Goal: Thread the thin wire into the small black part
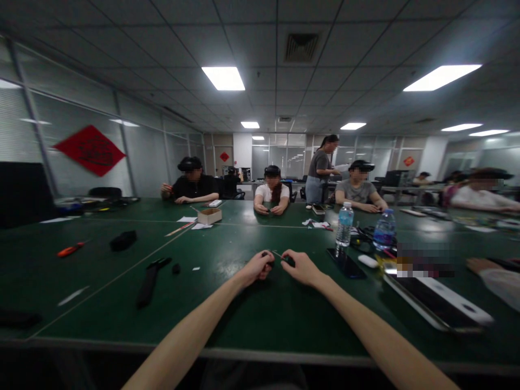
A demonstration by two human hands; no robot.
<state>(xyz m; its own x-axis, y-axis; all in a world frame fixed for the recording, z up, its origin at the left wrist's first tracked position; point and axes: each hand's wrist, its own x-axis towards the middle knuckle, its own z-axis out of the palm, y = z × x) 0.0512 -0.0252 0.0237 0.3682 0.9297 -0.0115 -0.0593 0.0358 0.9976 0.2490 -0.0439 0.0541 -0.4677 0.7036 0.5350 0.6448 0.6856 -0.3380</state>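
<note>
My left hand (pixel 257 267) and my right hand (pixel 299 268) are close together above the green tabletop (pixel 260 309). Both hands pinch a small dark object (pixel 288 261), partly hidden by my fingers. A thin pale wire (pixel 278 254) runs between my hands from that object. Its exact form is too small to tell. Each hand seems to hold one part of it, and the fingers hide the ends.
Near my left hand lie a black handled tool, a black pouch and an orange-handled screwdriver (pixel 71 249). To the right stand water bottles (pixel 344 224), a phone and a laptop (pixel 434 300). Several seated people work across the table, beside a cardboard box (pixel 209 216).
</note>
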